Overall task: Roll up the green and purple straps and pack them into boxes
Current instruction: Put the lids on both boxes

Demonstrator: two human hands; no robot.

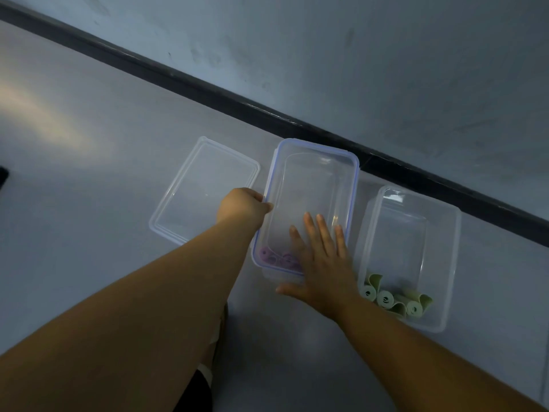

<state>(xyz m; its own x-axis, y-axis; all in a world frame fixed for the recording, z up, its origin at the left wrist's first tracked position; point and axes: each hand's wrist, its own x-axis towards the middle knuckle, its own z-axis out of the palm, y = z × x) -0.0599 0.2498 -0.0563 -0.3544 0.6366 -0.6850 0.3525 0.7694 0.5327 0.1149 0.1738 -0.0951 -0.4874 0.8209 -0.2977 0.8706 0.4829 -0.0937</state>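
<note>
Packing looks close to finished, as far as we can judge. The purple straps [279,259] are rolled and sit at the near end of the middle box [258,248], and we see them through its clear plastic. A blue-edged lid [312,185] lies over this box. Our right hand [323,260] rests flat on the lid with the fingers straight and spread, clasping nothing. Our left hand [245,203] has its fingers curled over the left edge of the lid and box, gripping it there. We take this step to be pressing the lid home; whether its clips are fastened, we cannot tell. The green straps [392,298] are rolled too and lie at the near end of the right box [421,199], which stands open just beside the middle one. A couple of their loose ends stick up, so those rolls may need tucking in. A second clear lid [205,188] lies on the floor [89,233] to the left of the middle box, and it probably belongs on the right box. No loose straps show outside the boxes, so closing both boxes seems to be what remains.
</note>
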